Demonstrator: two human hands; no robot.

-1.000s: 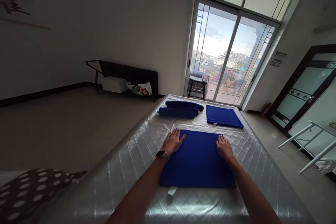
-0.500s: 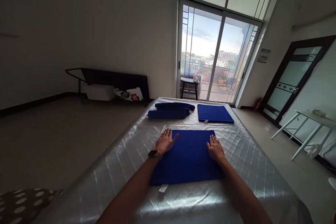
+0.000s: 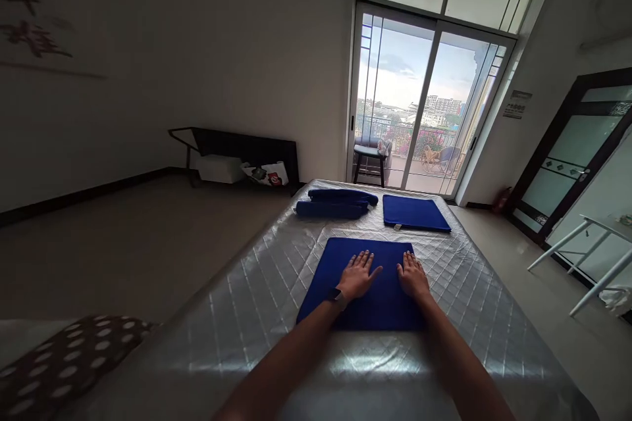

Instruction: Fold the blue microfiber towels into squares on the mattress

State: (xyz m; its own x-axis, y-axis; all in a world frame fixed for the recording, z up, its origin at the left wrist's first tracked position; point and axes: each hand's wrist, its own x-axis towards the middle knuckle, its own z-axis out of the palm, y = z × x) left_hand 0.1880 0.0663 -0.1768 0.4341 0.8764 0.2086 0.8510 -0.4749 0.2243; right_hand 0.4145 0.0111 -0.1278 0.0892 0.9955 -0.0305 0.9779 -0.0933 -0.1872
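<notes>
A flat blue folded cloth [image 3: 320, 283] lies in front of me on a silver quilted cover [image 3: 251, 296]. My left hand [image 3: 359, 276] rests flat near the middle of the cloth, fingers stretched and thumb out; a dark watch [image 3: 336, 297] is on that wrist. On the cloth's right edge lies my right hand [image 3: 413, 276], palm down with its fingers extended. Farther back are a second flat blue cloth [image 3: 417, 212] on the right and several rolled or folded blue cloths [image 3: 336, 209] on the left.
A brown polka-dotted fabric [image 3: 74, 355] is at the lower left. By the left wall stands a low black bench [image 3: 241, 146] with a white box [image 3: 220, 169] and a bag [image 3: 269, 174] beneath. A pale table [image 3: 607, 230] is at the right, a dark stool [image 3: 369, 156] beyond the far end.
My left hand has moved right from the cloth's left edge to its middle. My right hand stays at the right edge. The view has turned slightly left.
</notes>
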